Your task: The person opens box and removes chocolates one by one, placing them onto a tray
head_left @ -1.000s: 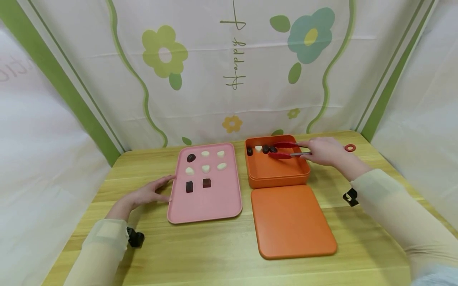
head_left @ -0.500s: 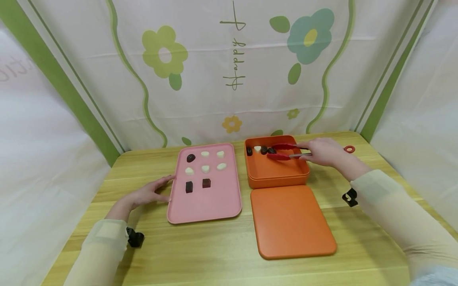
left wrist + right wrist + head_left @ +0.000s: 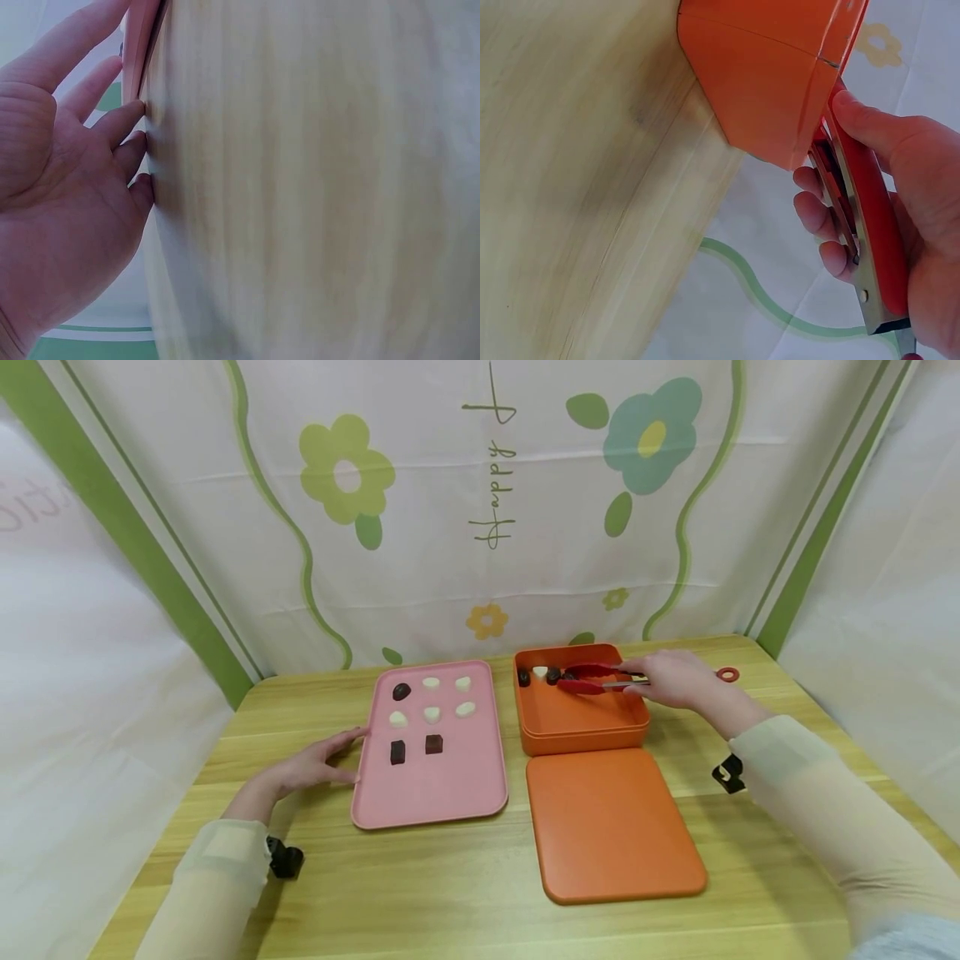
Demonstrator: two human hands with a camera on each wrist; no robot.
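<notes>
My right hand grips red-and-metal tongs, reaching over the right side of an orange box. The red tips lie inside, around a dark chocolate at the right end of a short row. That row also has another dark chocolate, a white one and a dark one in the corner. The left hand touches the left edge of a pink tray with thumb and fingers spread; in the left wrist view, its other fingertips rest on the tabletop.
On the tray stand several white chocolates, a round dark one and two dark blocks. An orange lid lies flat in front of the box. A printed cloth hangs behind the wooden table.
The tongs have shifted slightly left, and their tips have drawn closer together around the rightmost dark chocolate. The left hand stays in place at the tray.
</notes>
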